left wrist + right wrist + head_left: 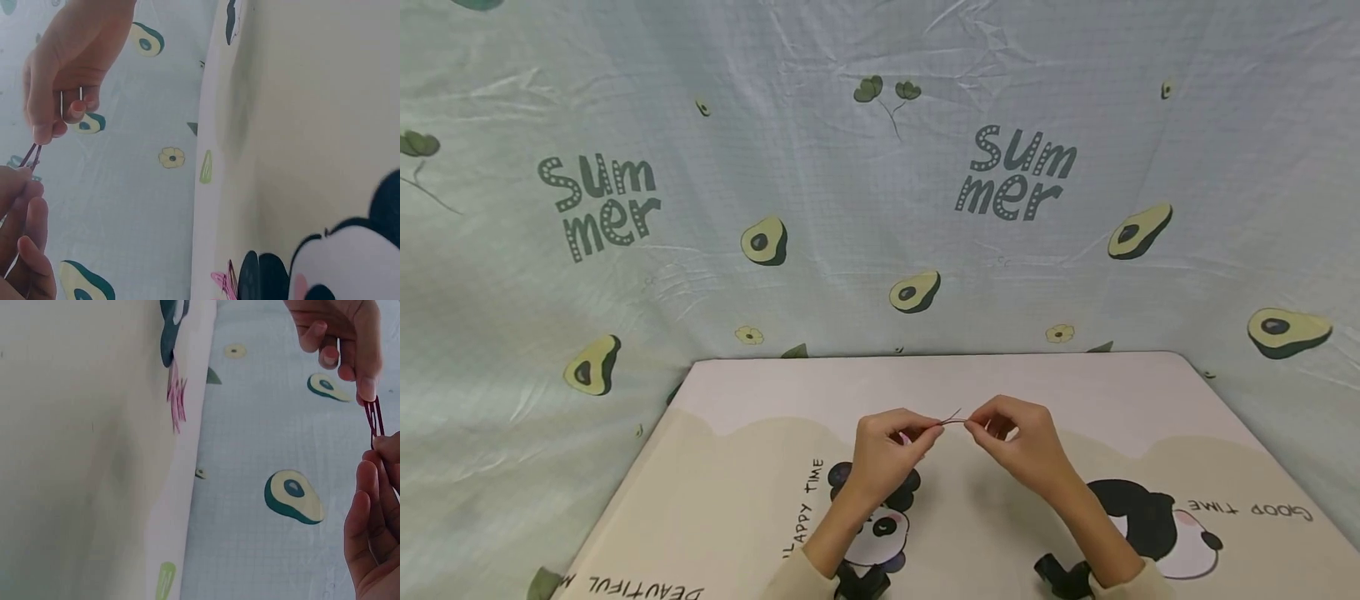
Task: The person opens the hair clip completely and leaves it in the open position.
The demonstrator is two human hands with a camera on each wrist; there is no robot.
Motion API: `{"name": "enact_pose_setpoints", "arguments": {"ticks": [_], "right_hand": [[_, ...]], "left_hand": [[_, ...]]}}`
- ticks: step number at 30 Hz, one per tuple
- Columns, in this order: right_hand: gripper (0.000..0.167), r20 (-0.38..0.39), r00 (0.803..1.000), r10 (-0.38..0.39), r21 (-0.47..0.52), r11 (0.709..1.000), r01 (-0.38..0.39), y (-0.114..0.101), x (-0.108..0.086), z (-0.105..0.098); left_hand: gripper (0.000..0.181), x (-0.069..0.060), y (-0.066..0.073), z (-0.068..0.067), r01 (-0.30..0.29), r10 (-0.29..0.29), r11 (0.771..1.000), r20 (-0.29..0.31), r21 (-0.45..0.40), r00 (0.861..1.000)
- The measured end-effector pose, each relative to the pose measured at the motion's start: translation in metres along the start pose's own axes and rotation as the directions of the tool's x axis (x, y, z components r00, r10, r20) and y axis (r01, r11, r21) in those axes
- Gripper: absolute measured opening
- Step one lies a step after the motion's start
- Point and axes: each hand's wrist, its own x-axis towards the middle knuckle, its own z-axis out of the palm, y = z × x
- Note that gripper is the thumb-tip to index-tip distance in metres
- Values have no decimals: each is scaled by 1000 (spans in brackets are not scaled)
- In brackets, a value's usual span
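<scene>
A dark red snap hair clip [955, 421] is stretched between both hands above the table, its thin strips spread apart. My left hand [883, 454] pinches one end between thumb and forefinger. The other end is pinched by the thumb and forefinger of my right hand [1022, 442]. In the right wrist view the clip's prongs [373, 419] show between the two sets of fingertips. Several pink hair clips [177, 400] lie in a small pile on the table by the panda print, on the left hand's side. A green hair clip [206, 167] lies apart from them, on the right hand's side.
The table [737, 467] has a cream and pink cover printed with pandas and lettering. Behind its far edge hangs a pale curtain [850, 183] with avocado prints. Dark wrist mounts [1063, 577] sit at both wrists.
</scene>
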Motion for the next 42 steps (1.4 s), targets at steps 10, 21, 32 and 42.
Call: {"name": "enact_pose_setpoints", "arguments": {"ticks": [10, 21, 32, 42], "right_hand": [[23, -2, 1000, 17, -43, 999, -17, 20, 8, -19], [11, 51, 981, 189, -250, 953, -171, 55, 5, -34], [6, 203, 873, 444, -422, 844, -331, 74, -1, -41], [6, 252, 770, 585, -462, 772, -435, 87, -7, -37]], "left_hand": [[4, 25, 3, 22, 139, -139, 990, 59, 4, 989], [6, 45, -19, 63, 250, -276, 952, 145, 176, 950], [7, 52, -39, 96, 307, -383, 901, 228, 308, 895], [6, 49, -48, 108, 282, -399, 887, 299, 365, 867]]}}
